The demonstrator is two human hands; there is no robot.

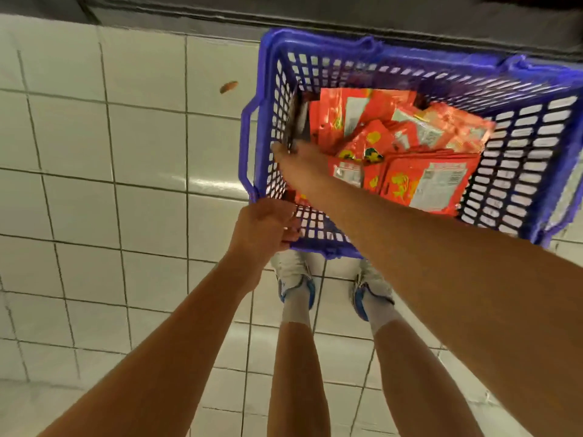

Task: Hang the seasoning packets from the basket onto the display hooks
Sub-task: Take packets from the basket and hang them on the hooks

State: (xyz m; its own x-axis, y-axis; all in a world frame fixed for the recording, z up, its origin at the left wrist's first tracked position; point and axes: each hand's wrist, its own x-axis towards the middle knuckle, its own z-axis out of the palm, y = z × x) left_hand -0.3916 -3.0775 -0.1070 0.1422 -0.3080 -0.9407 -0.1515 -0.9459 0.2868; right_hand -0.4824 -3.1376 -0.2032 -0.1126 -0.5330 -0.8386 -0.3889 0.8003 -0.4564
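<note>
A blue plastic basket [520, 146] stands on the tiled floor in front of my feet, holding several red and orange seasoning packets [419, 181]. My left hand [263, 228] grips the basket's near left corner rim. My right hand [299, 162] reaches down inside the basket along its left wall and pinches a stack of upright packets [296, 121] seen edge-on, dark and blurred. No display hooks are in sight.
White floor tiles [126, 184] spread to the left and below. A small brown scrap [228, 87] lies on the floor left of the basket. A dark shelf base [284, 14] runs along the top. My shoes [296, 279] stand just under the basket's near edge.
</note>
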